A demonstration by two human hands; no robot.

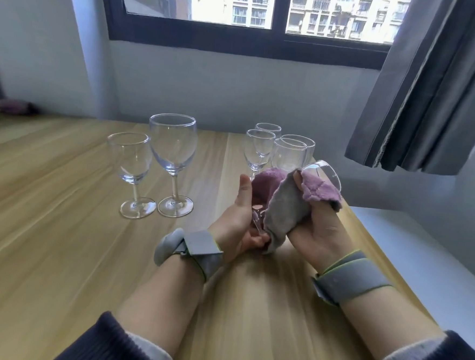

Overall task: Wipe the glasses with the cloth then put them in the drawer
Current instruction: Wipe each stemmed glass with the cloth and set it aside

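the person holds a stemmed glass (322,173) tilted on its side above the wooden table (58,237), its rim pointing away toward the curtain (433,95) and its foot toward the person. the left hand (237,222) grips the stem and foot end, fingers curled around it with the thumb raised; the foot itself is mostly hidden between palm and cloth. the right hand (317,227) grips the pink and grey cloth (285,208), which is wrapped over the bowl of the glass, with the fingers under the fabric and the thumb pressing a pink fold down on the glass. only the rim end of the bowl shows beyond the cloth.

taking the held glass as the landmark: just behind it stand two small stemmed glasses (258,150) and two tumblers (290,154), close together, the tumblers nearest the rim of the held glass. well to the left of it stand a large wine glass (172,147) and, just beside that on its left, a shorter wine glass (129,158), both upright, their feet nearly touching. both wrists wear grey bands (203,252). a white surface (422,249) lies to the right of the held glass, beyond the table edge. no drawer can be made out.
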